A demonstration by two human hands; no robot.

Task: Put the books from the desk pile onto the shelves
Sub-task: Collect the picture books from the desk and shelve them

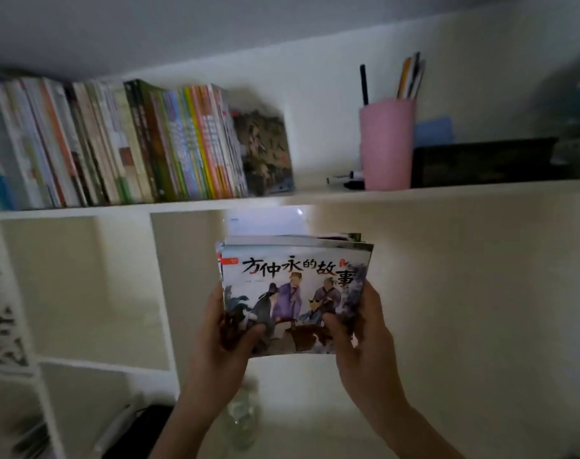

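Note:
I hold a small stack of thin picture books [295, 286] upright in front of me, just below the upper shelf board [414, 192]. The front cover shows painted figures and black brush lettering. My left hand [224, 332] grips the stack's lower left corner, thumb on the cover. Its lower right corner is gripped by my right hand [361, 329] in the same way. On the upper shelf a long row of books [116, 147] stands at the left, ending in a dark patterned book [265, 150] that leans against it.
A pink cup [386, 144] with pens, loose markers [346, 178] and a black box [484, 162] stand on the shelf's right half. White cubbies [89, 286] lie below left. A clear bottle [243, 412] stands below my hands. A white carved panel [0, 309] is at far left.

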